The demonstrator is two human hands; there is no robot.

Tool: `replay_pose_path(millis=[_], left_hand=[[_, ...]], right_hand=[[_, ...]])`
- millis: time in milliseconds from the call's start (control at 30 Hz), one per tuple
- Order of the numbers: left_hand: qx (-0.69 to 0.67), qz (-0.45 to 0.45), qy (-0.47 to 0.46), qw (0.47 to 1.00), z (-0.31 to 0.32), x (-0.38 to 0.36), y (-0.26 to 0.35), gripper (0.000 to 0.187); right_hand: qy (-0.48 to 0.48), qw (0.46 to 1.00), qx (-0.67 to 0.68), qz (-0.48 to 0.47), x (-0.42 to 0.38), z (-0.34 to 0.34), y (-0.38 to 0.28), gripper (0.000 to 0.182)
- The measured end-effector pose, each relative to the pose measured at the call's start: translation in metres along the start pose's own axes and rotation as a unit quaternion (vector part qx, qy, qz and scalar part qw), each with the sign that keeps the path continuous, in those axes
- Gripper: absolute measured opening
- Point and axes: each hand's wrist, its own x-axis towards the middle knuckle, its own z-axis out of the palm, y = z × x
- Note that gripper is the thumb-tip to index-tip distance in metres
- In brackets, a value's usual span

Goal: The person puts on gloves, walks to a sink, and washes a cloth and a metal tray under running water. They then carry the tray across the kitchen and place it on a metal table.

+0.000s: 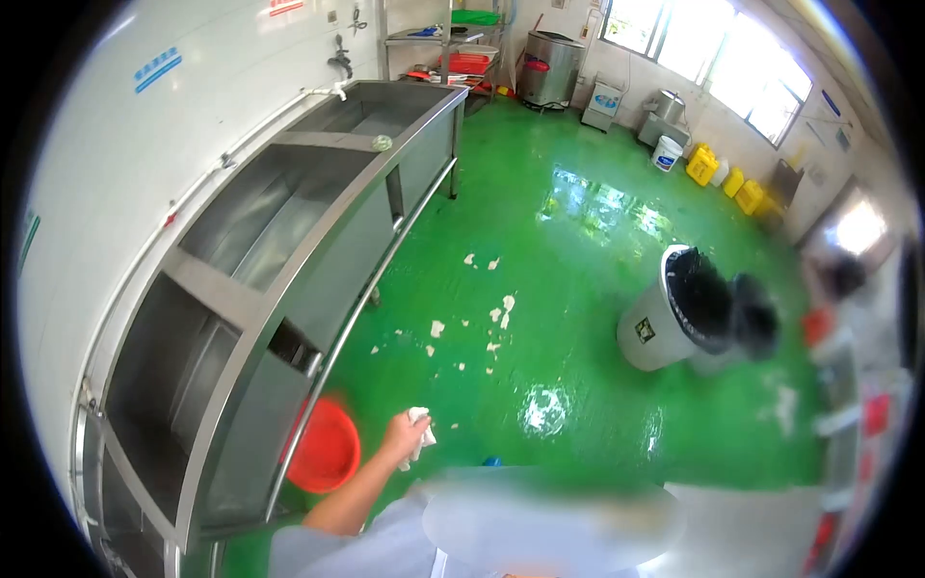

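My left hand (403, 435) is closed round a crumpled white cloth (421, 435), held out low over the wet green floor (443, 289). Just left of that forearm, a red basin (326, 448) sits on the floor, partly under the steel sink unit (289, 279). Several pale scraps (437, 328) lie scattered on the floor beyond the hand. My right hand does not show; a blurred area covers the bottom middle of the view.
The long sink unit with its lower rail runs along the left wall. A grey bin with a black liner (660, 323) stands at the right, another behind it. Shelves (443, 39), a white bucket (666, 152) and yellow jugs (702, 165) line the back.
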Motion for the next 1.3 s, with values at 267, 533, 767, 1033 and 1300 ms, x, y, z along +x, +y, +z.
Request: replay_pose_path(millis=[267,533,767,1033,1300], left_hand=[[-0.035,-0.021,0.026,0.999,0.061,0.178,0.093,0.030],[0.004,-0.055,0.097,0.994,0.058,0.317,0.195,0.028],[-0.093,-0.093,0.125,0.983,0.058,0.490,0.234,0.028],[-0.099,-0.004,0.096,0.990,0.068,0.726,0.321,0.025],[-0.120,-0.019,0.105,0.987,0.094,0.899,0.427,0.026]], right_hand=[[0.014,0.994,-0.074,-0.082,0.207,-0.070,-0.130,0.043],[-0.064,0.988,-0.067,-0.120,0.402,-0.098,-0.441,0.039],[-0.050,0.921,-0.280,-0.267,0.592,-0.079,-0.434,0.034],[-0.059,0.988,-0.127,0.070,0.654,-0.100,-0.469,0.029],[-0.109,0.949,-0.279,-0.103,0.863,-0.089,-0.491,0.025]])
